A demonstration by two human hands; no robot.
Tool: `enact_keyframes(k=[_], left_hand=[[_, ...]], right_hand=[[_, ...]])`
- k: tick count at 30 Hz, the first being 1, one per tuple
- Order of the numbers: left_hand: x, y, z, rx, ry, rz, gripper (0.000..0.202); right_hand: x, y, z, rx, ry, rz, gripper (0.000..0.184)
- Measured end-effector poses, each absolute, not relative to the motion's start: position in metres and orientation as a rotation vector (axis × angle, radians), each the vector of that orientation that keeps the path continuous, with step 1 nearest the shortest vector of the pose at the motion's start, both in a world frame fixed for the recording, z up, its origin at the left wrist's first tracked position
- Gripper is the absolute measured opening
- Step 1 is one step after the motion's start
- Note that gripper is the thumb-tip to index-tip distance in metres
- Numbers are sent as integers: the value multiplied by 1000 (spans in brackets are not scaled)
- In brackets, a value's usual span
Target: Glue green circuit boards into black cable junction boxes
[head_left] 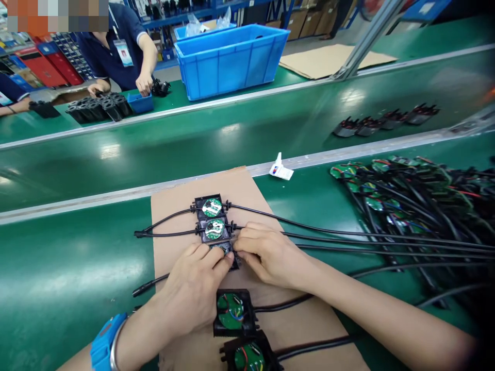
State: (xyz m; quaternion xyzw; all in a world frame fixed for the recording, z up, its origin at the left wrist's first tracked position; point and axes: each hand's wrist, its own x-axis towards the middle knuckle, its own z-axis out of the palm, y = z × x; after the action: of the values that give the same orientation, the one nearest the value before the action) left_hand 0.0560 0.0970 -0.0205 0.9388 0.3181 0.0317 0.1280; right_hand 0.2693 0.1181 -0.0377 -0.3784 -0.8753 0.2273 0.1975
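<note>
My left hand [193,288] and right hand [266,255] meet, both pinching the black housing [226,251] at the middle of the cardboard sheet [174,206]; two board-filled housings [212,207] touch its far side, two lie nearer; cable pile [417,201] at the counter's [77,268] right edge.

This was a factory assembly line. A long green conveyor belt [116,159] ran between green benches [58,288], a pile of wired circuit boards [406,196] lay at the right, blue plastic crates [232,59] stood far across, and another worker in uniform [116,46] sat opposite with black housings [98,108].
</note>
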Motion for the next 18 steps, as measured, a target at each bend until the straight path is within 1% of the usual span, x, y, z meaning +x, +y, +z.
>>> enact_keyframes(k=[3, 5, 7, 9, 11, 14, 18], left_hand=[[45, 94, -16, 2647, 908, 263, 50], [33, 103, -18, 2593, 987, 481, 43], [20, 121, -26, 2574, 1179, 629, 32], [9, 139, -37, 2562, 1308, 602, 18], [3, 150, -44, 2538, 1311, 546, 6], [0, 147, -42, 2472, 1255, 586, 12], [4, 134, -24, 2460, 1248, 602, 19]], right_hand=[[276, 118, -26, -1058, -2519, 691, 22], [278, 123, -28, -1118, -2463, 585, 20], [278, 132, -37, -1228, -2360, 428, 16], [277, 138, -47, -1307, -2311, 369, 15], [274, 138, -51, -1316, -2321, 422, 12], [273, 125, -34, -1303, -2347, 426, 20], [271, 112, 4, -1290, -2528, 224, 22]])
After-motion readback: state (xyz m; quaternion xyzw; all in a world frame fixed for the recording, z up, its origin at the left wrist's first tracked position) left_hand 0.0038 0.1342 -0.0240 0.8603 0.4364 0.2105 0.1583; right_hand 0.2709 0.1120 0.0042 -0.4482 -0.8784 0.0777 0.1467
